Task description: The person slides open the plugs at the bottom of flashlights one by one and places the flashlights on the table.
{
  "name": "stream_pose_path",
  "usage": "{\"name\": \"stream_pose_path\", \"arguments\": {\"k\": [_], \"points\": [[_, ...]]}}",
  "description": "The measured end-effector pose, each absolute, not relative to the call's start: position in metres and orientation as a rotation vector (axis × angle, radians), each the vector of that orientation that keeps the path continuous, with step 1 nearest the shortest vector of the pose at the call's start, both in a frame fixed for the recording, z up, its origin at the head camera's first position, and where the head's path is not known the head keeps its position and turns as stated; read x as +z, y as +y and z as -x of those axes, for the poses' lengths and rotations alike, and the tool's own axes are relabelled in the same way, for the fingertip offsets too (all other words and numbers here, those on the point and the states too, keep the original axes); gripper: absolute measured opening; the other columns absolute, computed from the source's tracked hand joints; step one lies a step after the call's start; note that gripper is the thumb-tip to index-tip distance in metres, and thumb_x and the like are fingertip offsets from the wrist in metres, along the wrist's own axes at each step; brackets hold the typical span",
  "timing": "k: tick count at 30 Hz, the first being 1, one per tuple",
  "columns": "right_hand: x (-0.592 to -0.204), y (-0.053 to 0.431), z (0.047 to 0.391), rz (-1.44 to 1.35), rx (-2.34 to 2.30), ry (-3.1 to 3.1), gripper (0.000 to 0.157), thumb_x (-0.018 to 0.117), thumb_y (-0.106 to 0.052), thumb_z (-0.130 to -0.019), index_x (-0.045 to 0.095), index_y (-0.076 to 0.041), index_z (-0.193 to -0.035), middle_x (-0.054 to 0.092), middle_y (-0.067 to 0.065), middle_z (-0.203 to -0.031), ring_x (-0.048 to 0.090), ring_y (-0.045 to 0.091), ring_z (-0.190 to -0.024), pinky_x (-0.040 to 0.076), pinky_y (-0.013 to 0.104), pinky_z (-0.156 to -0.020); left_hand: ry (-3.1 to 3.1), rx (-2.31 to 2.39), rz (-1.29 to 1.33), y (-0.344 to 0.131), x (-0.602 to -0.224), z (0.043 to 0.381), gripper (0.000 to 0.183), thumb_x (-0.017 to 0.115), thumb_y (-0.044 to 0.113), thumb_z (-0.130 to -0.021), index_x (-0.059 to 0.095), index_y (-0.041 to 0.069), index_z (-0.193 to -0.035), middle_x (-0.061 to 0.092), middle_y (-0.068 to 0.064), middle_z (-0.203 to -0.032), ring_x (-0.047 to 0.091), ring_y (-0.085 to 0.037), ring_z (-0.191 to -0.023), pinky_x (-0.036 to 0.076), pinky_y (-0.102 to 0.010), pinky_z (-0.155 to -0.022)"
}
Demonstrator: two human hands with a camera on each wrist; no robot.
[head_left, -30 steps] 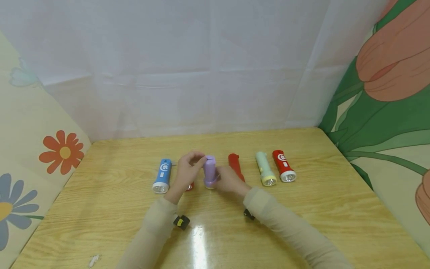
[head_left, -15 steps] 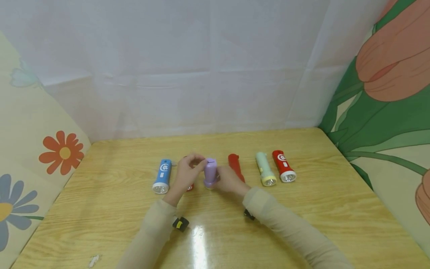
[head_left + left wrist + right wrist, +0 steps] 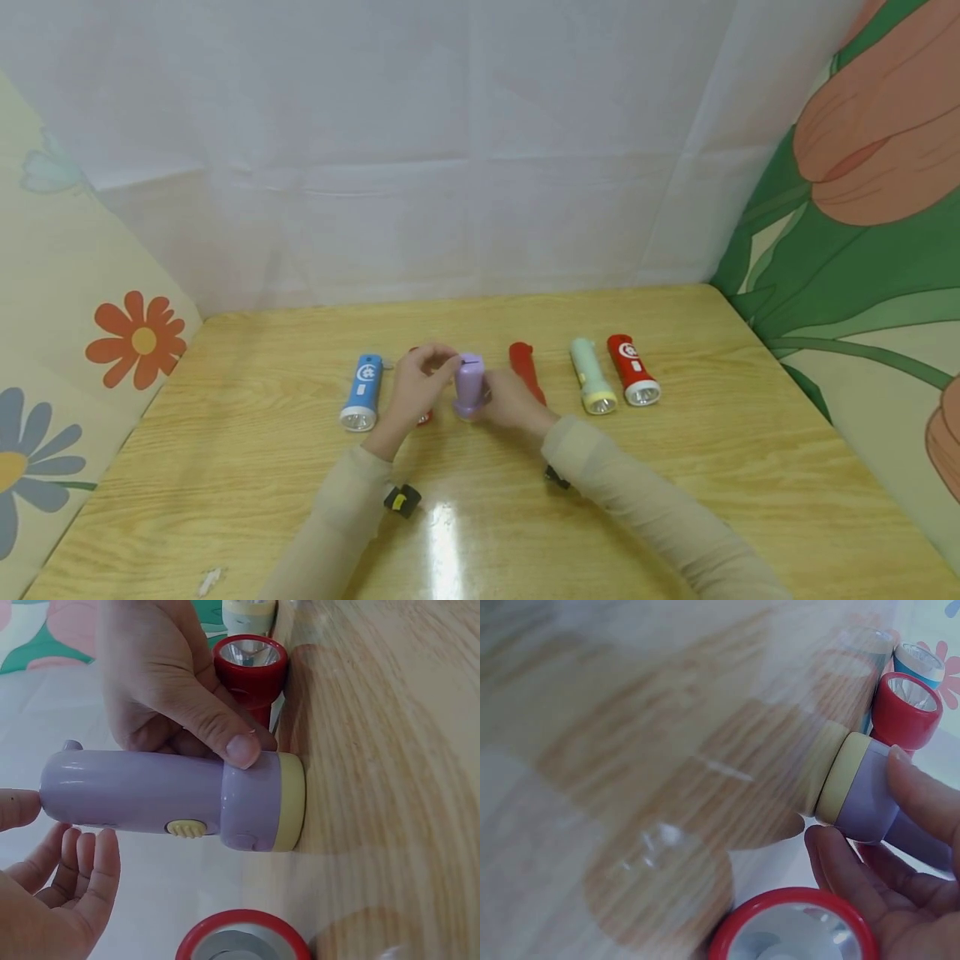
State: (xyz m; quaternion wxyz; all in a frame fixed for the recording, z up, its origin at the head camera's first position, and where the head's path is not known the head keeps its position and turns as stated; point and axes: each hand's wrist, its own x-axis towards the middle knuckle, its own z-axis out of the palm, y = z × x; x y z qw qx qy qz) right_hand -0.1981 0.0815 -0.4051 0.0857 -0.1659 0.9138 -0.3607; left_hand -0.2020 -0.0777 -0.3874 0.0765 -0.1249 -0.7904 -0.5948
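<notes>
A purple flashlight (image 3: 469, 387) with a pale yellow rim stands lens end down at the middle of the table, its tail end up and a dark slit showing there. My left hand (image 3: 420, 385) pinches the tail end, thumb on the end and fingertips against the side. Lower down, my right hand (image 3: 515, 404) grips the flashlight's wide head between thumb and fingers. In the left wrist view the yellow sliding switch (image 3: 186, 828) faces the camera, and the yellow rim (image 3: 292, 802) is right at the tabletop.
A blue flashlight (image 3: 363, 392) lies at left; a red flashlight (image 3: 426, 417) is mostly hidden behind my left hand. Right of centre lies another red flashlight (image 3: 525, 367), then a pale green one (image 3: 591, 375) and a red-and-white one (image 3: 633, 371). A white cloth (image 3: 480, 167) hangs behind the table.
The purple flashlight's tail end has come slightly lower in the head view, and my left hand has moved down a little with it. My right hand keeps its place.
</notes>
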Motion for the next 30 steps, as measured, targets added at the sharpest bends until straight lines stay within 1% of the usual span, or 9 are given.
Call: {"name": "stream_pose_path", "arguments": {"k": [3,6,8,13,15,20,23,30], "points": [[-0.406,0.082,0.199,0.493,-1.073,2.727,0.045,0.078,-0.012,-0.07,0.06,0.0,-0.11,0.066,0.014,-0.101,0.061,0.025,-0.093,0.049,0.037,-0.085,-2.365,-1.834,0.354,-0.077,-0.384,0.2,0.013,0.063,0.005,-0.084,0.065,-0.006,-0.093,0.065,-0.015,-0.085,0.06,-0.023,-0.07,0.052,-0.025,-0.059],[-0.406,0.082,0.199,0.496,-1.076,2.738,0.044,0.079,-0.011,-0.069,0.061,0.001,-0.107,0.066,0.014,-0.099,0.062,0.025,-0.092,0.049,0.037,-0.084,-2.374,-1.872,0.329,-0.077,-0.38,0.2,0.014,0.063,0.005,-0.085,0.066,-0.005,-0.095,0.066,-0.015,-0.087,0.06,-0.026,-0.072,0.052,-0.025,-0.059],[-0.406,0.082,0.2,0.49,-1.085,2.741,0.044,0.08,-0.012,-0.068,0.062,0.001,-0.105,0.067,0.014,-0.097,0.062,0.024,-0.09,0.049,0.036,-0.083,-2.386,-1.88,0.314,-0.077,-0.379,0.2,0.015,0.063,0.006,-0.085,0.066,-0.004,-0.096,0.067,-0.014,-0.088,0.06,-0.024,-0.073,0.051,-0.023,-0.06],[-0.406,0.083,0.2,0.489,-1.114,2.726,0.043,0.08,-0.009,-0.066,0.063,0.003,-0.104,0.067,0.014,-0.096,0.062,0.024,-0.089,0.05,0.037,-0.083,-2.397,-1.895,0.297,-0.075,-0.379,0.202,0.015,0.063,0.004,-0.085,0.067,-0.004,-0.096,0.067,-0.014,-0.089,0.058,-0.012,-0.07,0.05,-0.021,-0.062],[-0.405,0.083,0.2,0.494,-1.119,2.721,0.044,0.08,-0.007,-0.065,0.063,0.003,-0.104,0.067,0.014,-0.096,0.062,0.024,-0.089,0.049,0.037,-0.083,-2.404,-1.902,0.285,-0.075,-0.379,0.202,0.015,0.063,0.004,-0.084,0.067,-0.005,-0.096,0.067,-0.013,-0.087,0.057,-0.009,-0.068,0.049,-0.021,-0.061],[-0.404,0.083,0.2,0.484,-1.121,2.709,0.044,0.08,-0.006,-0.064,0.063,0.002,-0.104,0.067,0.013,-0.096,0.062,0.024,-0.09,0.049,0.037,-0.084,-2.44,-1.9,0.254,-0.074,-0.376,0.202,0.015,0.063,0.003,-0.083,0.067,-0.004,-0.095,0.064,-0.008,-0.077,0.054,-0.01,-0.063,0.048,-0.021,-0.058],[-0.403,0.082,0.2,0.474,-1.12,2.702,0.043,0.08,-0.006,-0.065,0.063,0.002,-0.103,0.067,0.013,-0.096,0.062,0.024,-0.09,0.049,0.037,-0.084,-2.455,-1.895,0.249,-0.074,-0.373,0.202,0.014,0.064,0.003,-0.082,0.067,-0.004,-0.094,0.062,-0.007,-0.073,0.053,-0.011,-0.061,0.047,-0.021,-0.057],[-0.401,0.082,0.2,0.484,-1.109,2.723,0.04,0.081,-0.006,-0.064,0.064,0.003,-0.1,0.067,0.013,-0.091,0.062,0.023,-0.085,0.05,0.036,-0.082,-2.464,-1.918,0.229,-0.074,-0.373,0.204,0.013,0.064,0.0,-0.081,0.068,-0.005,-0.092,0.066,-0.013,-0.082,0.054,-0.01,-0.063,0.048,-0.022,-0.059]]}}
